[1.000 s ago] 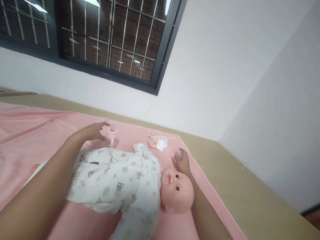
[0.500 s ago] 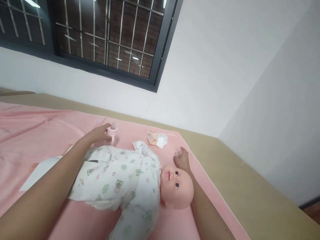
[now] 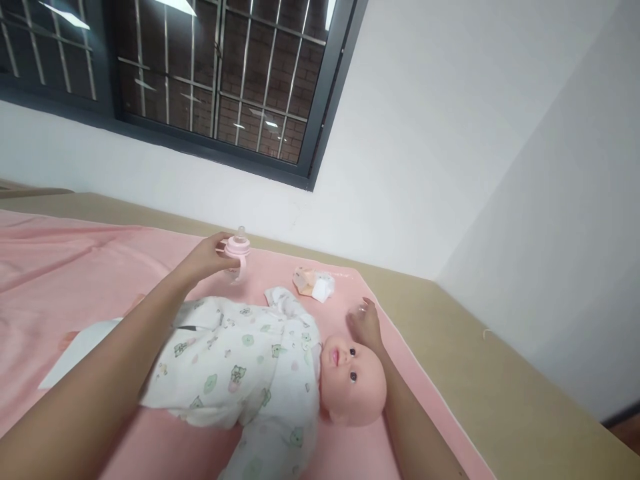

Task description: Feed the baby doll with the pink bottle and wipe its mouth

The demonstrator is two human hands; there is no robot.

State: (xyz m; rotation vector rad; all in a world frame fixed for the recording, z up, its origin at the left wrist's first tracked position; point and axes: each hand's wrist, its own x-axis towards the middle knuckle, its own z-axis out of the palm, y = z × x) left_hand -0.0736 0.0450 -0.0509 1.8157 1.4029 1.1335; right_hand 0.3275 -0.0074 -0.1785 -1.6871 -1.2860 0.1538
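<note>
On the pink blanket we see the doll lying face up, its length running crosswise from our left side to our right, its head just beside our right hand. Past the doll's body, our left hand has thumb and fingers wrapped round the bottle, which is nearly upright, nipple up, and well apart from our right hand. Between our hands, nearer the right, lies a crumpled packet, while our right fingers curl around what looks like a small clear cap.
</note>
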